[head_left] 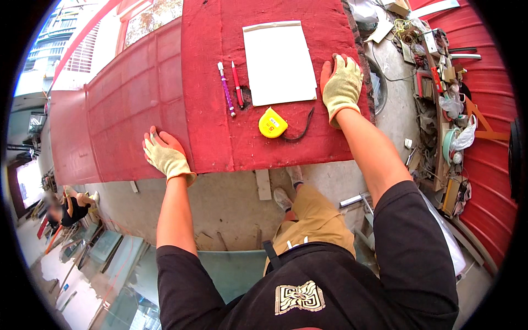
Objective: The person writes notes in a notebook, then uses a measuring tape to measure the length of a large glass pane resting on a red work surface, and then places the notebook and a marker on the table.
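Observation:
My left hand (165, 152), in a cream work glove with reddish finger fronts, lies flat near the front edge of the table, fingers apart. Beneath it is the right side of a shiny clear sheet (132, 104), which looks like glass. My right hand (344, 85), gloved alike, rests with outstretched fingers on the red table cover (214, 148) near its right edge. Between my hands are a stack of white paper (280, 63), a red pen (237, 85), a purple pen-like tool (226, 91) with a white end, and a yellow tape measure (273, 123) with a black strap.
Cluttered tools, bags and boxes line a shelf (440, 126) along the red corrugated wall (492, 82) at right. Glass panes (113, 253) lie at lower left. Beyond them, another person (74, 208) is low to the floor. A metal-edged bar (355, 200) is beside my leg.

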{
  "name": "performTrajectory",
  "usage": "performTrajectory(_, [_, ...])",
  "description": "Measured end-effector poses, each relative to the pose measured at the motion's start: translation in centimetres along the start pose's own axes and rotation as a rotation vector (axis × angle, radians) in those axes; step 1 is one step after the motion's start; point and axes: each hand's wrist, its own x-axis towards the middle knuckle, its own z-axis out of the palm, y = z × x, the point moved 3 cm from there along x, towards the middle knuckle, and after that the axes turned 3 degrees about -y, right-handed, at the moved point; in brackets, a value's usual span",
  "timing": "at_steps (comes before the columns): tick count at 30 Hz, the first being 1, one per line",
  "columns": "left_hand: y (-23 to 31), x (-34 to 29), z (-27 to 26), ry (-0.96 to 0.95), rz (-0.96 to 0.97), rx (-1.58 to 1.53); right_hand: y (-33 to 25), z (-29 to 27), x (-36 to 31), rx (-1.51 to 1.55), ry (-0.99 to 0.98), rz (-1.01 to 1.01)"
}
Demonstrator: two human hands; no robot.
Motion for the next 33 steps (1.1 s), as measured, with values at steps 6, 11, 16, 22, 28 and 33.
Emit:
performTrajectory(6, [-0.08, 0.16, -0.18, -0.010, 0.011, 0.003, -0.17, -0.21, 0.19, -0.021, -0.034, 0.007])
performTrajectory(11, [0.11, 0.21, -0.01, -0.010, 0.021, 0.021, -0.14, -0.61, 0.25, 0.007, -0.079, 0.032])
performTrajectory(16, [0.24, 0.33, -0.39, -0.011, -0.004, 0.014, -0.48, -0.69, 0.64, 0.032, -0.074, 0.023])
performTrajectory(22, [0.62, 0.45, -0.50, -0.002, -0.013, 0.006, -0.60, -0.82, 0.80, 0.018, -0.088, 0.015])
performTrajectory(28, [0.69, 0.62, -0.79, 0.002, -0.010, -0.005, -0.53, -0.57, 0.65, 0.012, -0.099, 0.001])
performTrajectory(33, [0.76, 0.61, -0.86, 0.002, -0.010, 0.004, -0.62, -0.67, 0.69, 0.006, -0.099, 0.007])
